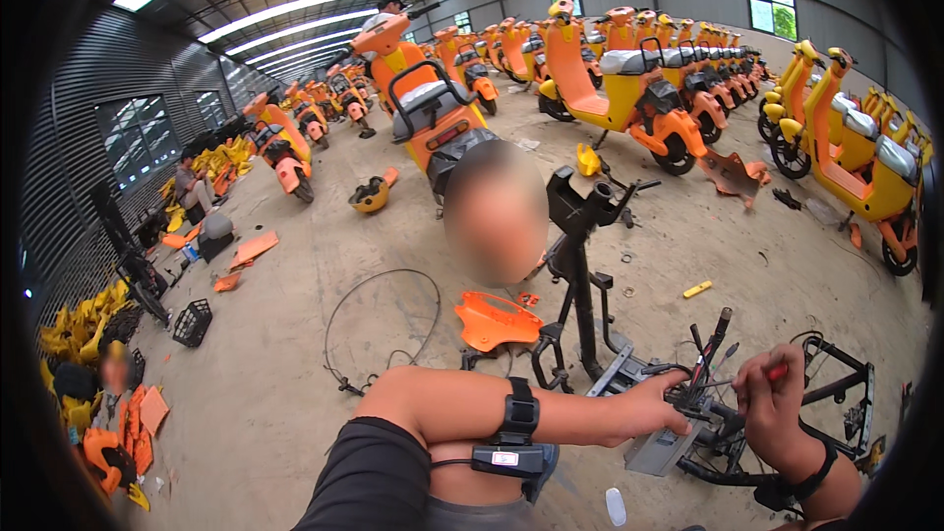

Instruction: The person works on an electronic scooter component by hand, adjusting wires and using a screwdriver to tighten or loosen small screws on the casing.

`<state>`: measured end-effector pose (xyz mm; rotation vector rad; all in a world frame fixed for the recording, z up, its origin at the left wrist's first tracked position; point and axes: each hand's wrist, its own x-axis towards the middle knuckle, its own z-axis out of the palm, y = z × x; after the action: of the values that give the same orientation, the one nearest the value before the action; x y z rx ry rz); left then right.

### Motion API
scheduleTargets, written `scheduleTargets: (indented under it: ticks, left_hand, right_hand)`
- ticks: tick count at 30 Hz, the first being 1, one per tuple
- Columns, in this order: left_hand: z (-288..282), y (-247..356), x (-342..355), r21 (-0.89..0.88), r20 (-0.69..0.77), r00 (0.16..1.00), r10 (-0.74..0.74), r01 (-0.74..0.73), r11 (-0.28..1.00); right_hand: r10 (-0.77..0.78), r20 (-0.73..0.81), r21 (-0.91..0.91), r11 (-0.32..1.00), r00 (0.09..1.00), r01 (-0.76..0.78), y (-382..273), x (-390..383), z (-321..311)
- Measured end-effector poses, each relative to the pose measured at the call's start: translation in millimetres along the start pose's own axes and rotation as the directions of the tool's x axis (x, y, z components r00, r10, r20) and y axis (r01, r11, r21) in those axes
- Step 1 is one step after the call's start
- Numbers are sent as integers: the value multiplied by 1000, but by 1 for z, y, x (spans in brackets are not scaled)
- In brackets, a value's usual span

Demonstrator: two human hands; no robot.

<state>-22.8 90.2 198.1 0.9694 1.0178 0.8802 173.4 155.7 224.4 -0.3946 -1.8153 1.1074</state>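
Note:
My left hand [654, 408] reaches across to a grey finned metal box [661, 450] mounted in a bare black scooter frame [582, 305]. Its fingers and thumb are closed around the box's upper end, beside a bundle of dark and red wires [703, 364]. In my right hand [777, 403] is a screwdriver [777, 373] with a red handle, its thin shaft pointing left toward the wires. The screwdriver's tip is lost among the wires, so I cannot tell what it touches.
An orange body panel [497, 321] and a looped black cable [382, 324] lie on the concrete floor. Nearby are a yellow marker-like stick [697, 289] and a yellow helmet-shaped piece [370, 197]. Rows of orange and yellow scooters [590, 88] stand behind; a black crate [193, 323] sits left.

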Motion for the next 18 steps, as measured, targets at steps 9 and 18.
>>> scheduleTargets:
  ticks: [9,18]
  left_hand:
    - [-9,-1,-3,-69,-85,996,5,-11,998]
    - [1,-11,-6,26,-88,994,-60,62,998]
  right_hand:
    - [-352,375,-259,848,858,461,6,6,-1]
    - [-270,393,-514,728,879,454,30,-8,5]
